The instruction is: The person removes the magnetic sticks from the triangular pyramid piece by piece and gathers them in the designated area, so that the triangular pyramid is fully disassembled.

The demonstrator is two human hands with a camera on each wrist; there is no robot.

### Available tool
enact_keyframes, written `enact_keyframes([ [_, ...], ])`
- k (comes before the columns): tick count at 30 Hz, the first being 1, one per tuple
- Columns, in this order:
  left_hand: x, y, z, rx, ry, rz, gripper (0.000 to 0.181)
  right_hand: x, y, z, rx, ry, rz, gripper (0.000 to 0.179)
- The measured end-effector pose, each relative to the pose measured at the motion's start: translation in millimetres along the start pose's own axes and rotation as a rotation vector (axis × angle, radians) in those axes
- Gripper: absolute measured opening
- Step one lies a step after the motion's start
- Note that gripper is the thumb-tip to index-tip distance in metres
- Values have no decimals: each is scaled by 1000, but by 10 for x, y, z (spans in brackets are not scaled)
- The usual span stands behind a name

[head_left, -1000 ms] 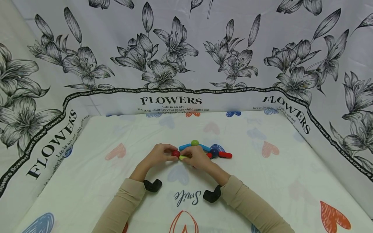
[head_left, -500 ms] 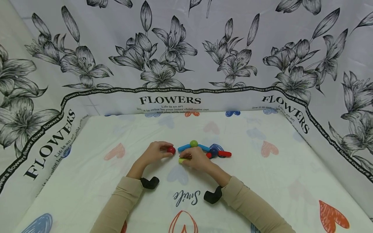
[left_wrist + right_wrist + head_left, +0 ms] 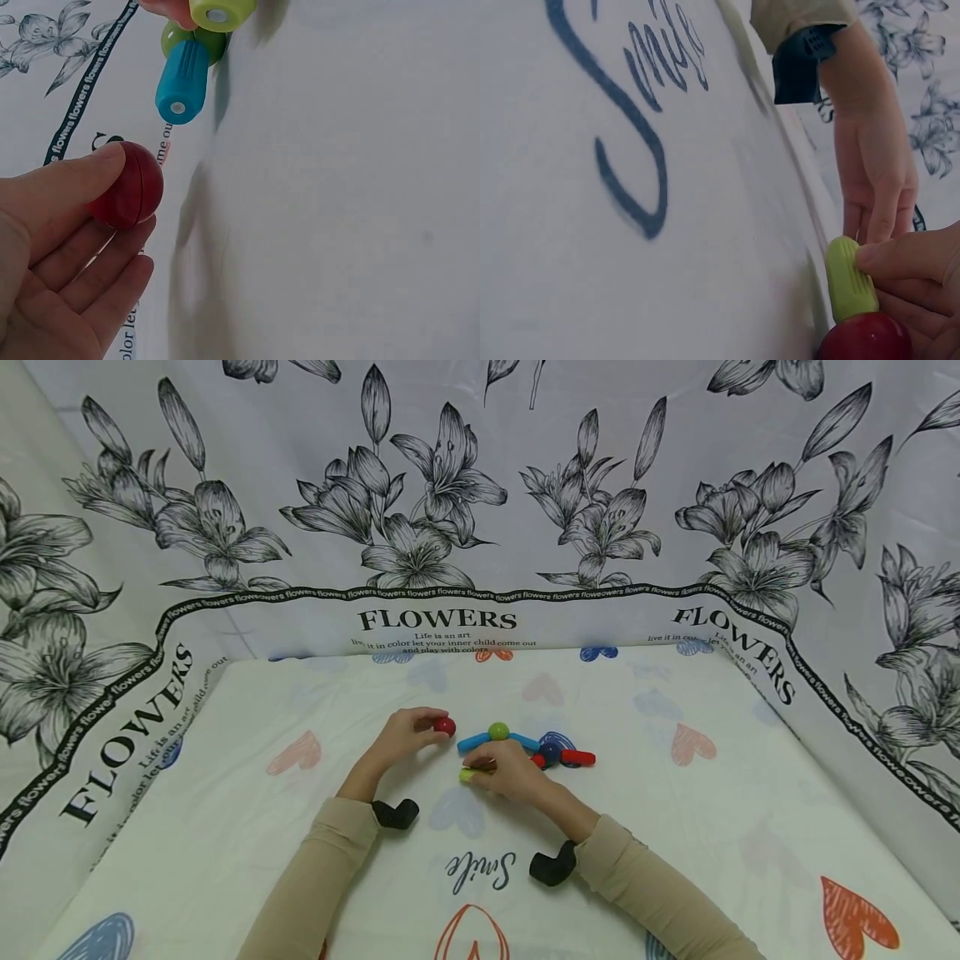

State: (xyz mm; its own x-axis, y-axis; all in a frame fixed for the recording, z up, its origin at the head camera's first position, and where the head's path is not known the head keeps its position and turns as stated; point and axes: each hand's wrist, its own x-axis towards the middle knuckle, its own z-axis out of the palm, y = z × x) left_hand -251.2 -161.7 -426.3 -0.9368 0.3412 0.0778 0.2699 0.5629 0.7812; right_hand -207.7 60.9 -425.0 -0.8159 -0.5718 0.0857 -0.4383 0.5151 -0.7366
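My left hand (image 3: 405, 735) pinches a red ball (image 3: 444, 727) between thumb and fingers, apart from the other pieces. A seam runs round this ball (image 3: 139, 186) in the left wrist view. With thumb and fingers, my right hand (image 3: 510, 770) holds a yellow-green magnetic rod (image 3: 851, 281), whose pale tip faces left. Another red ball (image 3: 866, 339) sits against that rod's near end in the right wrist view. Behind the right hand, a blue rod (image 3: 473, 742) meets a green ball (image 3: 498, 731), followed by a second blue rod (image 3: 524, 742).
A navy ball (image 3: 551, 753) lies right of the right hand, with a red rod (image 3: 578, 758) extending from it. The white cloth (image 3: 375, 893) bears printed hearts and lettering. A flower-print curtain (image 3: 480, 552) stands round the back and sides. Black wrist mounts (image 3: 553, 865) project from both sleeves.
My left hand has drawn the red ball off the yellow-green rod's tip, first leftward, then farther back toward the free end of the blue rod. The right hand has barely moved.
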Motion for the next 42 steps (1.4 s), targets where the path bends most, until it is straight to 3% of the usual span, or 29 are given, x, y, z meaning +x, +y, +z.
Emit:
enact_keyframes([
  [18, 427, 50, 95, -38, -13, -19, 45, -153, 46, -124, 27, 98, -15, 20],
  [24, 584, 14, 117, -35, -27, -24, 44, -208, 53, -190, 55, 114, 27, 19],
  [35, 776, 14, 160, -38, -42, -24, 45, -272, 118, -320, 144, 140, 66, 22],
  [42, 881, 3, 170, -21, -81, -66, 47, -288, 164, -329, 168, 160, 48, 21],
])
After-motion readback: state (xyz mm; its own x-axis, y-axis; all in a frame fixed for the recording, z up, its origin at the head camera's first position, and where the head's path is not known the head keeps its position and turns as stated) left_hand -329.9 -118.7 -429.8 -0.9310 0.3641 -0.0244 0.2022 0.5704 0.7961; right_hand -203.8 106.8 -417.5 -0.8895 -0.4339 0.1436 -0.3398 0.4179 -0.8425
